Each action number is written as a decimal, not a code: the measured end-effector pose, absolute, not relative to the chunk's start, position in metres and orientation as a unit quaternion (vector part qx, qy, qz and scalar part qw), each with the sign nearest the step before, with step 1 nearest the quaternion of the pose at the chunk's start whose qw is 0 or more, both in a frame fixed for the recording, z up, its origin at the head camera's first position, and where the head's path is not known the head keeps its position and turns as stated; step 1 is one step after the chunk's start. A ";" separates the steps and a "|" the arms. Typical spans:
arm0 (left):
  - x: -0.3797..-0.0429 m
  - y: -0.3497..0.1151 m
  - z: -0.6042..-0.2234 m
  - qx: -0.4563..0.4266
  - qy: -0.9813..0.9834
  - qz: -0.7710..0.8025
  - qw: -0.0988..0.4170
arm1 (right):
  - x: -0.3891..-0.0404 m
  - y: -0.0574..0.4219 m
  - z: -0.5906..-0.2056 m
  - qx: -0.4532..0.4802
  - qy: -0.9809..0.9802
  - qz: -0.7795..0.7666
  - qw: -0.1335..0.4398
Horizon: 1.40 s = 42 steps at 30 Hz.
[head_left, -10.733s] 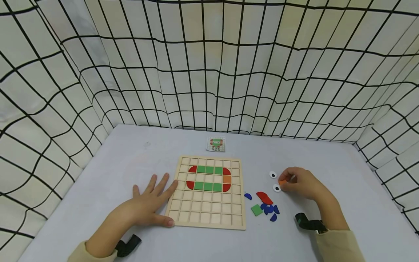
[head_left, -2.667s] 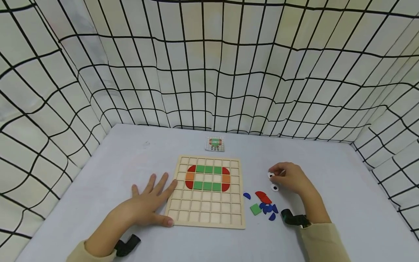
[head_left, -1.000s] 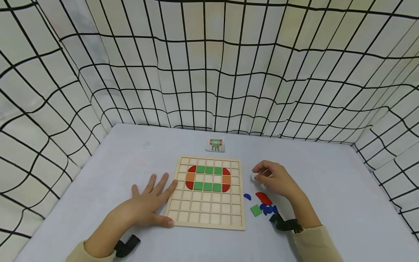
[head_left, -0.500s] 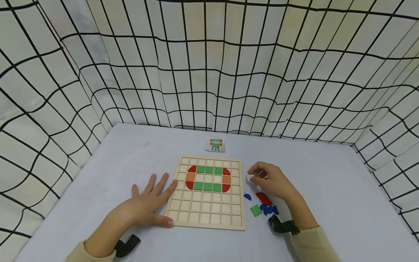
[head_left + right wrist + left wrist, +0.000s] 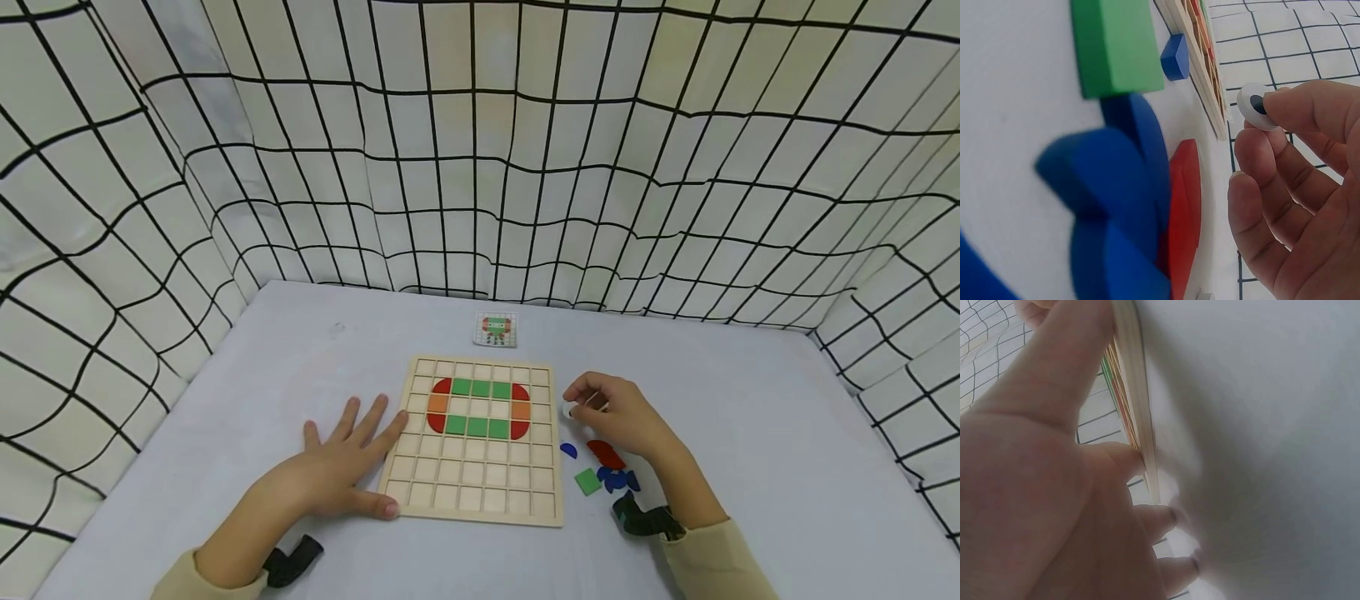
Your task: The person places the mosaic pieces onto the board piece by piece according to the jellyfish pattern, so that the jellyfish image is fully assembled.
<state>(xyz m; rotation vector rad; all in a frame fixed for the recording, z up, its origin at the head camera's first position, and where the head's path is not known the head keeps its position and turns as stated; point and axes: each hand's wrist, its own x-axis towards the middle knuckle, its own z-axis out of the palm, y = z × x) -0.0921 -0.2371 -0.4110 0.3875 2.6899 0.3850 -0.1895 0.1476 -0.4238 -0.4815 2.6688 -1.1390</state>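
Note:
A wooden grid board [image 5: 474, 504] lies on the table. Red corner tiles, green tiles and two orange tiles [image 5: 437, 404] form a ring in its upper half. My left hand [image 5: 330, 473] is spread flat at the board's left side, its index finger and thumb touching the frame. Just off the board's right edge, my right hand [image 5: 618, 412] pinches a white eye disc [image 5: 1249, 103] with a black pupil between thumb and fingers. Below that hand lie red pieces [image 5: 604, 454], a green square [image 5: 588, 481] and several blue pieces [image 5: 617, 479].
A small picture card [image 5: 496, 329] showing a figure in coloured tiles lies behind the board. A single blue half-round [image 5: 568, 451] sits near the board's right edge. Black netting [image 5: 513, 175] over white cloth encloses the table's back and sides.
The second orange tile went from my right hand into the ring's left side. That hand then picked up an eye disc and carried it left toward the board. My left hand stays put.

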 end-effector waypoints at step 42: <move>-0.093 -0.235 -0.407 0.138 0.961 0.129 0.201 | -0.211 0.070 -0.421 -0.263 0.875 -0.381 0.139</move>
